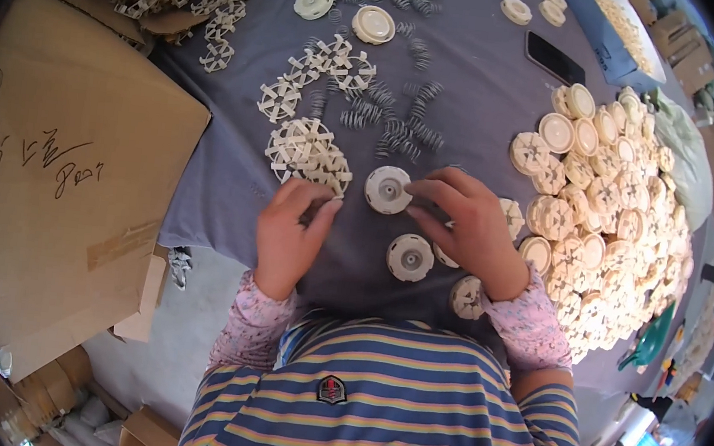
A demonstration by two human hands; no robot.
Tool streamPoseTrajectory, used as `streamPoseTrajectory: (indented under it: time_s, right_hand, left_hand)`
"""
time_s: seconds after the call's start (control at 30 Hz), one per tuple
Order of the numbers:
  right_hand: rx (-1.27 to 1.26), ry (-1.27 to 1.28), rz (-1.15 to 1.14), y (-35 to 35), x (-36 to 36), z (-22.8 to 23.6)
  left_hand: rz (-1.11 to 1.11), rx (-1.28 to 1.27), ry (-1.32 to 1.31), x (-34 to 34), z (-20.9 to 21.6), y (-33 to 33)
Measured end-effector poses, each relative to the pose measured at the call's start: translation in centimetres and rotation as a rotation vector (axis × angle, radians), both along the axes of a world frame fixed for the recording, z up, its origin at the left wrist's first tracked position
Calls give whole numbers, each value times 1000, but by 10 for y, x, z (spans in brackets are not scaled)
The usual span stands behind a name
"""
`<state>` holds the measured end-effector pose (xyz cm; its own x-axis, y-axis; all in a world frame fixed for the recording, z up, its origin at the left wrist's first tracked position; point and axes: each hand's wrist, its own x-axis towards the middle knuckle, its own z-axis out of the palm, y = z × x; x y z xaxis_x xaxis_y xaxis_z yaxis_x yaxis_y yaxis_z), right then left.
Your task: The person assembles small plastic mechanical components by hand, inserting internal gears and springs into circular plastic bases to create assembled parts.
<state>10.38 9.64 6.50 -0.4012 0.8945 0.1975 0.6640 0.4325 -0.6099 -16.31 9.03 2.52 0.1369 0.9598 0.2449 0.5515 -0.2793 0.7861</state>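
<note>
My left hand (pixel 291 229) has its thumb and fingers drawn together at the near edge of a heap of cream spoked plastic pieces (pixel 299 149). What lies between those fingertips is too small to make out. Thumb and fingertips of my right hand (pixel 474 222) take hold of the right rim of a round white plastic cap (pixel 387 190), whose hollow side with a central post faces up. A second such cap (pixel 410 257) rests just below it. Another round piece with a notched face (pixel 468 297) lies under my right wrist.
Loose metal springs (pixel 393 127) spread beyond my hands, with more spoked pieces beside them. A large pile of cream round parts (pixel 611 206) covers the right side. A phone (pixel 554 58) and a blue box (pixel 615 41) lie far right. A big cardboard box (pixel 76 167) stands left.
</note>
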Motion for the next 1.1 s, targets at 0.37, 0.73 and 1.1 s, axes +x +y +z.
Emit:
streamPoseTrajectory:
  time_s: [0.37,0.73,1.1]
  right_hand:
    - [-170,270,-103,-69,1,0]
    - [-121,290,-10,-51,18,24]
    - [-305,423,-509,-135,108,-3]
  left_hand:
    - [17,-409,-1036,-10,-37,13]
    - [-382,-686,-899,35,12,-33]
    - [-415,-257,89,50,-21,-69]
